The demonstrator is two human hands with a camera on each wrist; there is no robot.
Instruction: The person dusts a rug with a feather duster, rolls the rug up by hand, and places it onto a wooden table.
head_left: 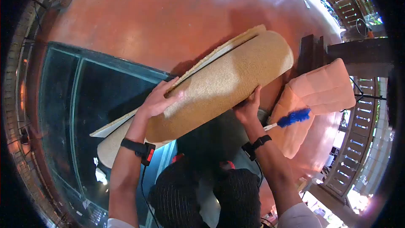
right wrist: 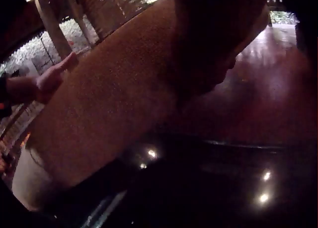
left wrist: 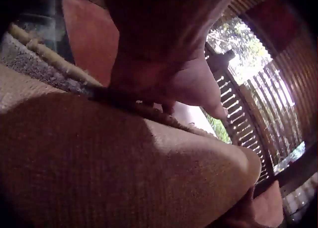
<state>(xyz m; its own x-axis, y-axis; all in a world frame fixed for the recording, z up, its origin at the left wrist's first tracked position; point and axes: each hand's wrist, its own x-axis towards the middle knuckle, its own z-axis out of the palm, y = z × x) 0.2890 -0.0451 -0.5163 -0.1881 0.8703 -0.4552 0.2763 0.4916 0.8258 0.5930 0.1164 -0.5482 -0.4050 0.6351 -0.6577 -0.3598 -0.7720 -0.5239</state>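
A tan woven mat (head_left: 219, 88), rolled up with a loose flap along its far side, lies slantwise across the head view. My left hand (head_left: 158, 101) grips the flap's edge, thumb spread on the roll and fingertips over the far side. In the left wrist view that hand (left wrist: 164, 79) is above the mat (left wrist: 124, 158), its fingers partly hidden behind the edge. My right hand (head_left: 249, 107) holds the near side from below, thumb against the roll and other fingers mostly hidden. The right wrist view shows the mat (right wrist: 109, 89) over dark glass, the right hand in shadow.
Dark glass panels (head_left: 114, 93) in a frame lie at the left, beside a red floor (head_left: 168, 12). At the right are an orange folded cushion (head_left: 320, 86) and a blue duster (head_left: 294, 117) on it. A wooden railing (head_left: 358, 131) stands beyond.
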